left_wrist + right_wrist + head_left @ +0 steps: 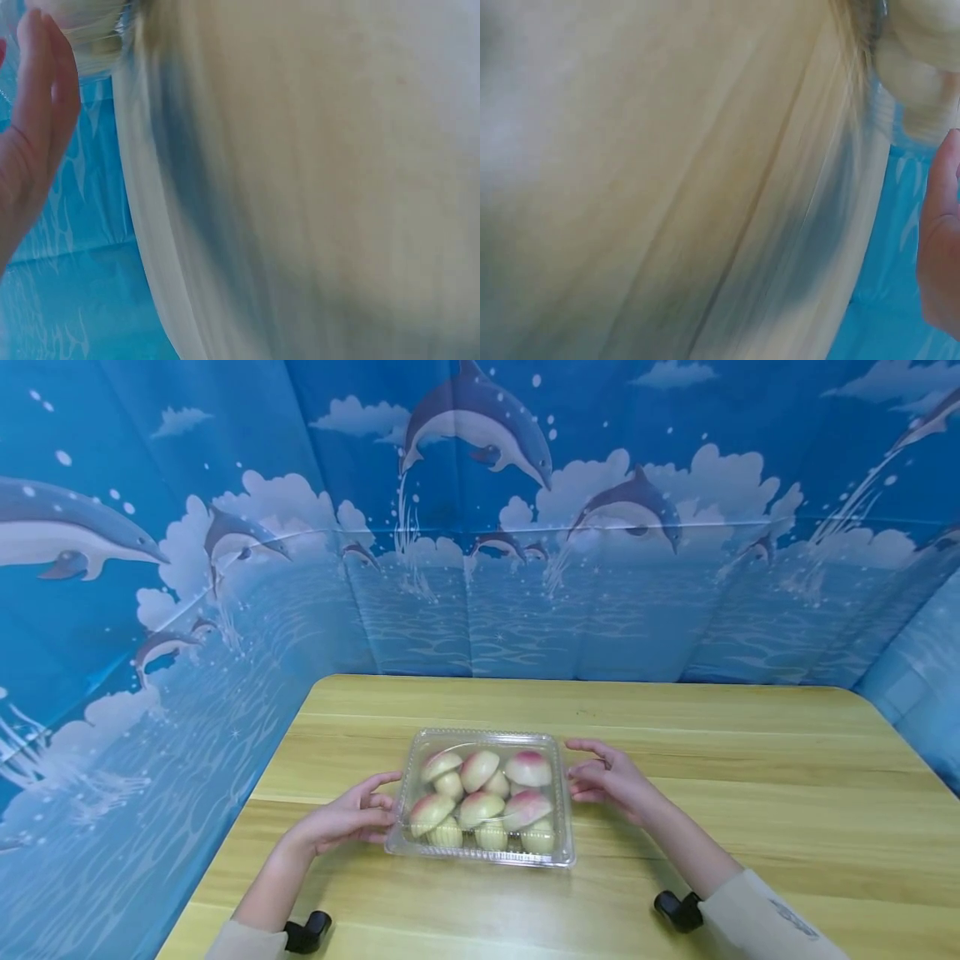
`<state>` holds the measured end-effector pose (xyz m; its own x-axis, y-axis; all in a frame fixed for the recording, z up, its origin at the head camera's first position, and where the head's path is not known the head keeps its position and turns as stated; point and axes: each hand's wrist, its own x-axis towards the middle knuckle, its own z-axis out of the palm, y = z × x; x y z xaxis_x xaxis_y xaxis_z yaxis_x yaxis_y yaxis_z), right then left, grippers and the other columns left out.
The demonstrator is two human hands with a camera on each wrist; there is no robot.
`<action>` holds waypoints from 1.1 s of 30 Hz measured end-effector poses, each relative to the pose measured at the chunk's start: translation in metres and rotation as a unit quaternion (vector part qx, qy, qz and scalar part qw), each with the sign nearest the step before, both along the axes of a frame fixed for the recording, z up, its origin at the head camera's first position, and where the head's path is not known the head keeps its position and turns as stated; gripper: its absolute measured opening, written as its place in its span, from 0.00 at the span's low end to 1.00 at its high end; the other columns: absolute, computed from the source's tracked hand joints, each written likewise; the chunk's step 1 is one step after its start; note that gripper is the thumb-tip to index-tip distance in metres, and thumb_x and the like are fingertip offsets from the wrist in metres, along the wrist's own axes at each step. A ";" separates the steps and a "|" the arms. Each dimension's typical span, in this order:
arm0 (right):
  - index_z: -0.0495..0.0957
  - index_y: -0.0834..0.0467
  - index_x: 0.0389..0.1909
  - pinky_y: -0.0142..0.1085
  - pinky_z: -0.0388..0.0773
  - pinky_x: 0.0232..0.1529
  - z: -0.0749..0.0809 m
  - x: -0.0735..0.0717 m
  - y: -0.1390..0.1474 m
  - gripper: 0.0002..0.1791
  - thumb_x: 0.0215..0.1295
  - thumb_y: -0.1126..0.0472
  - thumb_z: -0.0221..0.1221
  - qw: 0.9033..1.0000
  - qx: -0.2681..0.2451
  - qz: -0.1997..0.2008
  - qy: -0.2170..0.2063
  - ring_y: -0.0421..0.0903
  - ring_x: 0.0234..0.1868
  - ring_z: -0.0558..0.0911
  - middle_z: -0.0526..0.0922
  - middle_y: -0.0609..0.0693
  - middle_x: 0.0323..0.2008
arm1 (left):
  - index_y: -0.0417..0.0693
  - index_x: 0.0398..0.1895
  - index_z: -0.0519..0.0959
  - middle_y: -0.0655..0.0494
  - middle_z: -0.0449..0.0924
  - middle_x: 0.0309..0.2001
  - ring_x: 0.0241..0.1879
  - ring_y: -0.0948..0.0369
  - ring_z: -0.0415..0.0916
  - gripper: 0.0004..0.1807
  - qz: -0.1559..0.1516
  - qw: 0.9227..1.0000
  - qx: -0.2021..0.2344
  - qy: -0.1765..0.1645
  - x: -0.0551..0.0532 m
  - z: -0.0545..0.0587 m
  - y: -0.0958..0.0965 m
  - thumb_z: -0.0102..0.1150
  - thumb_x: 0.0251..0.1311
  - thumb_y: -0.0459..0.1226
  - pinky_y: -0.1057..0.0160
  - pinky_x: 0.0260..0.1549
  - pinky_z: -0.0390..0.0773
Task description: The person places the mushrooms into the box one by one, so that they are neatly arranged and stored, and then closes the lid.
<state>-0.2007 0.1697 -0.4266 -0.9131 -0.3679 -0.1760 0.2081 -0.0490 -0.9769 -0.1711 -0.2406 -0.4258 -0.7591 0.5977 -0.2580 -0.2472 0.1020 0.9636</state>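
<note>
A clear plastic clamshell box (480, 853) is in the middle of the head view, over the wooden table. Inside are several pale yellow, mushroom-shaped pieces (480, 810) whose rounded tops are tinted pink. My left hand (348, 818) is at the box's left side, fingers loosely spread against its edge. At the right side, my right hand (611, 783) has its index finger extended and the others slightly bent, close to the rim; whether they touch is unclear. The left wrist view has fairly straight fingers (49, 90) beside the blurred box. Only part of the right hand (941, 232) appears in the right wrist view.
The pale wooden table (750, 793) has rounded far corners. Behind it and to the sides hangs a blue curtain (525, 610) printed with dolphins and waves. Black devices (307, 932) are worn at both wrists, beside light sleeves.
</note>
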 end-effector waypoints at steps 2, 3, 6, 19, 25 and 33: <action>0.49 0.71 0.67 0.34 0.80 0.34 0.002 0.004 0.000 0.34 0.62 0.72 0.52 1.000 0.001 0.008 -0.003 0.42 0.28 0.81 0.79 0.51 0.32 | 0.36 0.71 0.39 0.54 0.73 0.38 0.35 0.63 0.75 0.42 -0.011 1.000 0.001 -0.004 0.002 -0.001 -0.001 0.54 0.60 0.29 0.61 0.37 0.79; 0.48 0.71 0.67 0.35 0.80 0.35 0.002 0.006 0.001 0.35 0.62 0.72 0.52 1.000 0.001 0.014 -0.006 0.42 0.29 0.81 0.80 0.51 0.32 | 0.35 0.71 0.39 0.54 0.73 0.38 0.34 0.63 0.75 0.43 -0.016 1.000 0.002 -0.007 0.003 -0.001 -0.001 0.54 0.60 0.28 0.61 0.37 0.79; 0.44 0.71 0.68 0.35 0.80 0.36 0.003 0.012 0.001 0.37 0.62 0.72 0.52 0.999 0.001 0.037 -0.009 0.43 0.30 0.82 0.80 0.50 0.33 | 0.35 0.71 0.37 0.54 0.73 0.37 0.34 0.62 0.76 0.43 -0.031 0.999 0.007 -0.018 0.007 -0.001 -0.002 0.54 0.60 0.28 0.61 0.38 0.79; 0.34 0.65 0.70 0.41 0.80 0.37 0.001 0.039 0.002 0.47 0.59 0.71 0.57 0.992 -0.007 0.119 -0.033 0.45 0.32 0.81 0.80 0.51 0.33 | 0.38 0.71 0.36 0.56 0.75 0.33 0.34 0.61 0.77 0.45 -0.038 0.999 0.007 -0.039 0.012 -0.001 -0.001 0.55 0.60 0.29 0.61 0.38 0.79; 0.33 0.65 0.70 0.42 0.80 0.38 0.002 0.050 -0.001 0.49 0.57 0.70 0.57 0.989 -0.019 0.136 -0.057 0.46 0.32 0.81 0.80 0.53 0.34 | 0.35 0.71 0.35 0.56 0.78 0.32 0.34 0.61 0.78 0.46 -0.033 0.998 0.020 -0.041 0.013 -0.001 0.000 0.55 0.59 0.28 0.62 0.37 0.79; 0.30 0.67 0.69 0.43 0.80 0.39 0.003 0.057 -0.005 0.50 0.58 0.71 0.57 0.983 -0.039 0.167 -0.072 0.47 0.32 0.81 0.80 0.53 0.32 | 0.32 0.70 0.34 0.52 0.82 0.33 0.33 0.59 0.81 0.46 -0.027 0.998 0.034 -0.054 0.015 0.001 0.001 0.54 0.57 0.26 0.64 0.35 0.80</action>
<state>-0.1434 0.1652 -0.4241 -0.7072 -0.6600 -0.2535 0.3612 -0.0292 -0.9320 -0.1559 -0.2399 -0.4250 -0.6948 0.6564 -0.2940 -0.3458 0.0535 0.9368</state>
